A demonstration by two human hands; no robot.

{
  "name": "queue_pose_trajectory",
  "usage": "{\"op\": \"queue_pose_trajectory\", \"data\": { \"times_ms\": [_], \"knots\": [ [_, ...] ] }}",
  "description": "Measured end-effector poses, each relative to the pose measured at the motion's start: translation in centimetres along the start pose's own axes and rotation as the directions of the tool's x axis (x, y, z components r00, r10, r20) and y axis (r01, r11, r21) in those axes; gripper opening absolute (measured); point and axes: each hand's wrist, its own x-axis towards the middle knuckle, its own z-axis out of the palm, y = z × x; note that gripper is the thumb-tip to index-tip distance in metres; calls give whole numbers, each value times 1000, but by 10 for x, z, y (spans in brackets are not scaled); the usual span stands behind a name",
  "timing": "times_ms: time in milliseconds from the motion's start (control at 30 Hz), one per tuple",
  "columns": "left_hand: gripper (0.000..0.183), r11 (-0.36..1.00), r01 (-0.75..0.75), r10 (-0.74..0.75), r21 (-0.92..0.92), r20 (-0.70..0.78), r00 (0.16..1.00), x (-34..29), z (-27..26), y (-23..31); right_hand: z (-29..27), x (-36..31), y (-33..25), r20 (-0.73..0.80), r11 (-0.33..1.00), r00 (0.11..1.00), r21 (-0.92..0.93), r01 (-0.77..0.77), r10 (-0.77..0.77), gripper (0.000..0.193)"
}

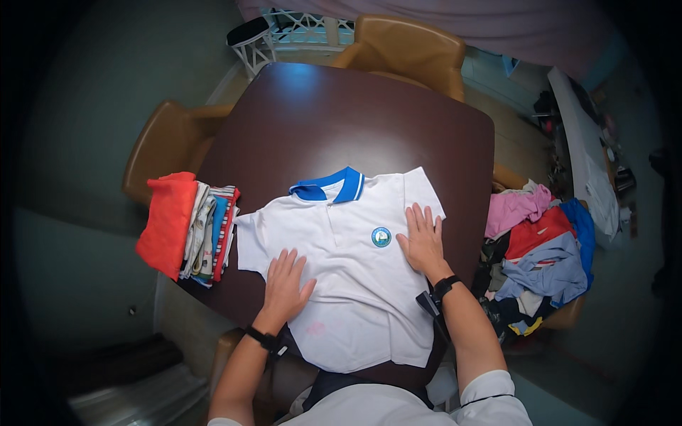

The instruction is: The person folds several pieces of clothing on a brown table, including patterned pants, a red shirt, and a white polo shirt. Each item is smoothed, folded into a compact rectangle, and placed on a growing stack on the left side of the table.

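On the worktop (355, 113), we find the shirt (341, 277) spread front up; the left hand (285, 289) and right hand (424, 245) rest at its sides, fingers (428, 216) extended, slightly parted, gripping nothing, presumably to hold it flat.

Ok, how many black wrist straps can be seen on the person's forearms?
2: one strap just behind the left hand, the other strap just behind the right hand.
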Motion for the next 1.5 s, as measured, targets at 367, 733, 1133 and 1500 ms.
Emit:
{"op": "queue_pose_trajectory", "data": {
  "times_ms": [367,733,1133,1500],
  "knots": [
    [72,1000,-28,29,15,-104,994,138,69,31,15,-24,47,-218,898,873,44,-437,436,79],
    [26,984,-100,146,145,-357,923,271,45,10,28,-28,55,-300,905,856,76,-419,421,70],
    [22,967,-215,247,136,-300,921,267,51,10,22,-27,54,-280,891,847,96,-444,452,71],
    [32,967,252,-251,-22,-223,942,297,28,22,22,-25,50,-287,893,847,104,-438,448,70]
  ]
}}
